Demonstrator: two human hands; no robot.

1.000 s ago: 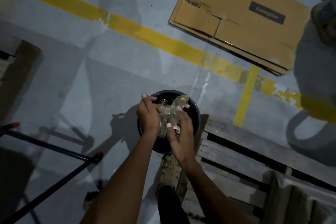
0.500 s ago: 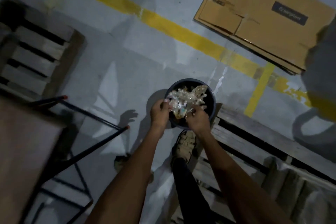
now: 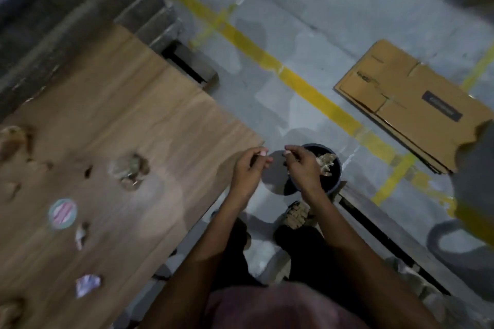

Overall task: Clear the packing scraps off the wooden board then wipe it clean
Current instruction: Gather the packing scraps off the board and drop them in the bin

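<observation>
Two bare hands hang in the middle of the shot, and neither is holding anything. The left hand (image 3: 247, 168) sits just off the board's corner with loosely curled fingers, and the right hand (image 3: 302, 165) is over the near rim of the bin at about one o'clock from it, also loosely curled and empty-looking.

Closest in, at six o'clock, there's a mauve shirt front (image 3: 280, 307), then dark trousers and a tan shoe (image 3: 295, 218) on the grey concrete floor (image 3: 307, 43).

Over at nine o'clock lies the large pale wooden board (image 3: 139, 125), and it is far from clear. On it are a crumpled clear-plastic wad (image 3: 129, 169), a round striped sticker disc (image 3: 62, 213), a scrunched white-purple paper scrap (image 3: 87, 284), a smaller white scrap (image 3: 81, 234) and brown crumbs towards the left edge.

Right beyond the right hand stands the round dark bin (image 3: 335, 176), with crumpled plastic packing scraps (image 3: 326, 161) inside.

Farther out at two o'clock is a flattened brown cardboard box (image 3: 406, 104), with a yellow painted floor line (image 3: 307, 88) running between it and the board. A slatted grey wooden pallet (image 3: 387, 232) is at four o'clock.
</observation>
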